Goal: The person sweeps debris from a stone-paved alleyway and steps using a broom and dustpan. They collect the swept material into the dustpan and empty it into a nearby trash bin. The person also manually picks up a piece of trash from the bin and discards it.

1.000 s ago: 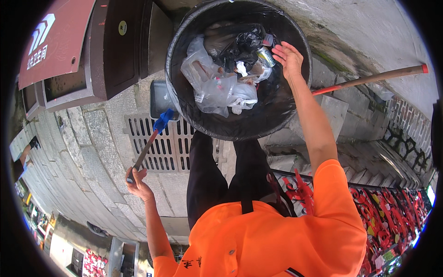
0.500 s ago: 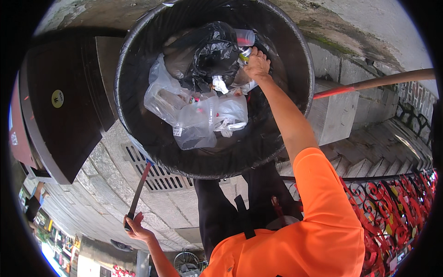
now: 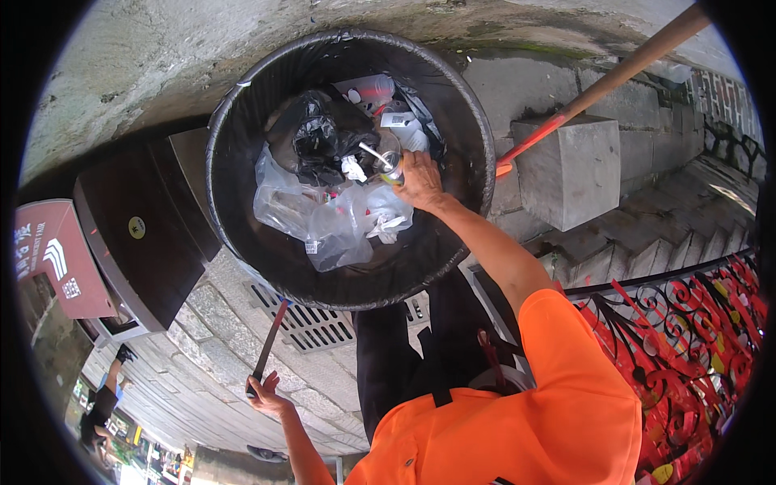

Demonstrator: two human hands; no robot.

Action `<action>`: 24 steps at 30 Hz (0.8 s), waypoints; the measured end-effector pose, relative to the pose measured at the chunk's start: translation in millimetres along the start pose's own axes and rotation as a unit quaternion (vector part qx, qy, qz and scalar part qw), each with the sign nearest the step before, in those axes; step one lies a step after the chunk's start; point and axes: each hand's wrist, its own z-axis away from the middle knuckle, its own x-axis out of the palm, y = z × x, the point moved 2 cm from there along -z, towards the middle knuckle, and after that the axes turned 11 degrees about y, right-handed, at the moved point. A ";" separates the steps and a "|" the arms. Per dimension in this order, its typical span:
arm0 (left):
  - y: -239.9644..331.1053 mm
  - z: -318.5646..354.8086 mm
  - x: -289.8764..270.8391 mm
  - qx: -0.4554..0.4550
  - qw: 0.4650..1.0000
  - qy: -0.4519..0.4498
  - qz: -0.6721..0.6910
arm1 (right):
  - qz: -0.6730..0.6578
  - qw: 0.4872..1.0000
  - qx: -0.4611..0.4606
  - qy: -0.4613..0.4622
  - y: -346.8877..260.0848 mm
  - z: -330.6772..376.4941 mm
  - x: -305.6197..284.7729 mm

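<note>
Inside a round bin lined with a black bag (image 3: 454, 113), my right hand (image 3: 422, 181) grips a drink can (image 3: 392, 166) with a silvery top and a bit of yellow-green on its side. A white straw (image 3: 373, 153) points out at the can's top. Around it lie a crumpled black plastic bag (image 3: 315, 133), clear plastic bags (image 3: 335, 218), a white tissue (image 3: 353, 168) and a clear plastic cup (image 3: 376, 87). Outside the bin, at lower left, my left hand (image 3: 268, 396) is closed round the black end of a red-and-black long handle (image 3: 271, 339); its far end is hidden behind the bin.
A wooden pole with a red end (image 3: 582, 101) slants beside the bin, near a stone block (image 3: 570, 174). Steps (image 3: 638, 255) and a railing hung with red ribbons (image 3: 687, 347) lie right. A dark brown cabinet (image 3: 149, 234) stands left, a drain grate (image 3: 311, 323) below. A person (image 3: 101, 408) is far left.
My right hand has drawn the can from beside the plastic cup toward me, above the other rubbish. My left hand keeps its hold on the handle. The whole view has shifted.
</note>
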 end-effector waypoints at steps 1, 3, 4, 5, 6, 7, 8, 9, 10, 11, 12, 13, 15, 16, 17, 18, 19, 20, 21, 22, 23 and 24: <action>-10.0 -9.6 -3.4 0.001 1.000 -0.004 0.017 | -0.015 1.000 0.003 -0.022 -8.0 8.1 0.3; -3.5 -9.2 -0.8 -0.001 1.000 -0.011 0.021 | -0.040 0.999 0.026 -0.008 -23.4 25.6 -0.5; -1.3 -9.1 0.5 -0.001 1.000 -0.013 0.016 | -0.092 0.993 0.074 -0.028 -25.3 30.8 -0.6; -0.1 -10.4 1.1 -0.001 1.000 -0.015 0.012 | -0.143 0.981 0.121 -0.048 -27.9 35.8 0.6; -0.3 -12.6 0.3 -0.001 1.000 -0.016 0.007 | -0.195 0.964 0.166 -0.068 -29.9 39.9 1.7; -3.8 -16.2 -2.1 0.000 1.000 -0.019 -0.002 | -0.276 0.940 0.183 -0.086 -30.3 42.6 1.1; -7.8 -19.1 -2.8 -0.002 1.000 -0.021 0.007 | -0.354 0.908 0.198 -0.104 -29.3 45.6 -0.6; -7.7 -17.6 -1.2 -0.005 1.000 -0.021 0.017 | -0.428 0.870 0.211 -0.123 -37.6 45.9 -11.2; -6.1 -15.8 -1.7 -0.003 1.000 -0.019 0.022 | -0.521 0.800 0.281 -0.100 -45.3 50.7 -23.3; -7.4 -17.2 -3.8 -0.005 0.999 -0.021 0.027 | -0.550 0.740 0.361 -0.137 -53.5 51.7 -41.4; -12.0 -20.0 -5.9 -0.007 0.999 -0.023 0.032 | -0.555 0.728 0.374 -0.149 -51.9 53.8 -42.6; -16.8 -22.7 -8.6 -0.009 0.999 -0.025 0.036 | -0.558 0.716 0.387 -0.161 -49.5 55.2 -42.1; -16.1 -26.0 -11.0 -0.009 0.999 -0.024 0.032 | -0.565 0.708 0.395 -0.156 -44.5 61.7 -34.1; -17.0 -27.0 -11.0 -0.012 0.999 -0.022 0.035 | -0.567 0.704 0.398 -0.154 -42.4 65.6 -30.7; -16.0 -24.2 -11.6 -0.017 0.999 -0.017 0.038 | -0.591 0.685 0.396 -0.157 -44.0 69.5 -30.7; -11.7 -20.1 -12.4 -0.019 0.999 -0.021 0.037 | -0.614 0.666 0.393 -0.160 -45.6 73.9 -31.1; -12.1 -18.6 -13.3 -0.017 0.999 -0.022 0.038 | -0.636 0.646 0.390 -0.163 -47.9 78.4 -31.1; -12.0 -17.8 -14.1 -0.014 0.999 -0.023 0.038 | -0.643 0.635 0.396 -0.160 -57.1 82.1 -43.0; -12.0 -17.9 -15.2 -0.010 0.999 -0.024 0.039 | -0.653 0.626 0.395 -0.160 -60.5 86.9 -42.3; -14.1 -19.2 -16.1 -0.020 0.999 -0.024 0.039 | -0.662 0.617 0.393 -0.161 -62.7 91.5 -39.8; -12.7 -18.3 -15.3 -0.021 0.998 -0.025 0.046 | -0.672 0.608 0.391 -0.161 -64.0 95.1 -38.2; -10.4 -16.3 -13.7 -0.021 0.998 -0.026 0.054 | -0.678 0.607 0.375 -0.177 -64.9 98.2 -37.9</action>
